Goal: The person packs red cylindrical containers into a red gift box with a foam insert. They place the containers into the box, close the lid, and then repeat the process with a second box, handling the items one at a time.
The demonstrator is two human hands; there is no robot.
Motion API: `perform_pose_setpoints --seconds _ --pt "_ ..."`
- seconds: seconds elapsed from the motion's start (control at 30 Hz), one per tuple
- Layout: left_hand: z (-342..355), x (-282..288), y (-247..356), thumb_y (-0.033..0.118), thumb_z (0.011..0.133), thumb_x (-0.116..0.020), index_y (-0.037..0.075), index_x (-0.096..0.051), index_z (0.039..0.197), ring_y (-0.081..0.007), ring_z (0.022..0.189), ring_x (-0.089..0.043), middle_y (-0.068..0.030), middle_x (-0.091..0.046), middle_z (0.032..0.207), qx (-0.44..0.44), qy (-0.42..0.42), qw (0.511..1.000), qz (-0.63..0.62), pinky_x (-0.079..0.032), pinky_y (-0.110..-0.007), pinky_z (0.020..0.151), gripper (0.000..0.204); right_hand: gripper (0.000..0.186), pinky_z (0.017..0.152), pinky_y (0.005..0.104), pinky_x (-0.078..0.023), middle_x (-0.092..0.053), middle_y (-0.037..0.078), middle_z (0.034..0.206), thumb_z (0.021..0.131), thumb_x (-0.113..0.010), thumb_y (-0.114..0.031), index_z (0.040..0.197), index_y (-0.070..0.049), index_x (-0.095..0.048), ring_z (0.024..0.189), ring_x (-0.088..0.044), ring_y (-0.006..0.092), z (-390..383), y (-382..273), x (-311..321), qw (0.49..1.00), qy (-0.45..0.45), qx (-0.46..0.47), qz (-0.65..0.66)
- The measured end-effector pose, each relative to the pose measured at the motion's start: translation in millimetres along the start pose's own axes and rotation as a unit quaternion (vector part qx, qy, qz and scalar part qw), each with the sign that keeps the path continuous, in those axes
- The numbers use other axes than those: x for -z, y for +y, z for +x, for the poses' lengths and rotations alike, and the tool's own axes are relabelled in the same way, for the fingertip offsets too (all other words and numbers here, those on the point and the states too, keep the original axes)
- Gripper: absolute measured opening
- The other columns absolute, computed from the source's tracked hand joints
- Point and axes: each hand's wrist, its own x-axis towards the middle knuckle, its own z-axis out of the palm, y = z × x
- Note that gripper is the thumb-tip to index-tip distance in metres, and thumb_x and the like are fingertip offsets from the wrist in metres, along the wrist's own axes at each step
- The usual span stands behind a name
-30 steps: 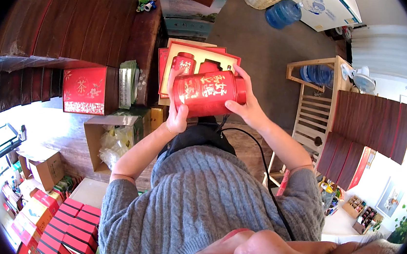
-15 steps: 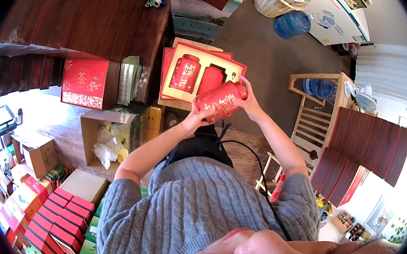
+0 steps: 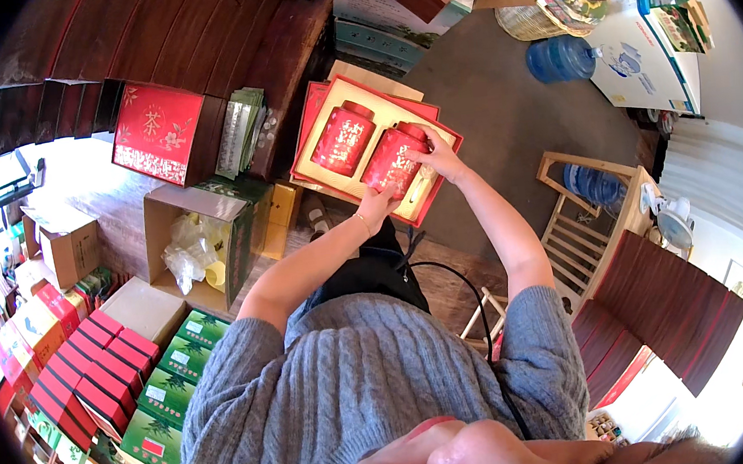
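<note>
An open red gift box (image 3: 418,205) with a cream insert sits tilted on a stack of boxes at the top centre, with two red tins in it. The left tin (image 3: 340,137) lies untouched in its recess. The right tin (image 3: 393,156) is in or on the right recess, both my hands on it; whether it is fully seated I cannot tell. My left hand (image 3: 376,206) grips its lower end and my right hand (image 3: 438,156) its upper right, fingers curled round it.
Dark brown box stacks (image 3: 147,34) rise at upper left, beside a red box (image 3: 152,132). A carton of plastic packaging (image 3: 194,245) stands left of my arms. Red boxes (image 3: 90,375) and green boxes (image 3: 163,386) lie lower left. A wooden rack (image 3: 569,244) and blue water bottle (image 3: 552,61) are on the right.
The tin in my hands has moved up, turned from crosswise to nearly upright, and now occupies the box's right recess beside the other tin. My hands moved up with it.
</note>
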Motion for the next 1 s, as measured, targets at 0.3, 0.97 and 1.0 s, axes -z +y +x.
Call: perform_pose_setpoints --seconds 0.3,0.97,1.0 --pt "15 11 -1 0.018 0.094 -0.051 -0.003 -0.047 0.116 -0.0236 0.096 -0.061 -0.0125 -0.058 0.11 0.025 0.067 0.997 0.04 -0.055 -0.034 0.083 0.03 0.068 0.093 0.0329 -0.044 -0.045 0.012 0.117 0.073 -0.079 -0.025 0.127 -0.001 -0.046 0.108 -0.052 0.022 20 22 0 0.962 0.053 0.046 -0.265" --pt "31 43 21 0.039 0.093 -0.049 -0.007 -0.057 0.082 -0.027 0.063 -0.067 -0.0194 -0.065 0.072 0.085 0.0 0.957 0.279 -0.058 -0.033 0.056 0.048 0.079 0.096 0.0472 -0.036 -0.044 0.018 0.12 0.063 -0.08 -0.038 0.123 -0.004 -0.042 0.116 -0.041 0.0368 -2 -25 -40 0.823 0.207 0.024 -0.528" --pt "26 42 24 0.042 0.094 -0.047 -0.006 -0.057 0.079 -0.0266 0.061 -0.067 -0.0188 -0.065 0.07 0.086 -0.008 0.951 0.298 -0.058 -0.033 0.055 0.051 0.08 0.097 0.047 -0.035 -0.043 0.019 0.122 0.063 -0.081 -0.038 0.124 -0.004 -0.042 0.117 -0.041 0.0372 2 -30 -39 0.817 0.199 0.054 -0.539"
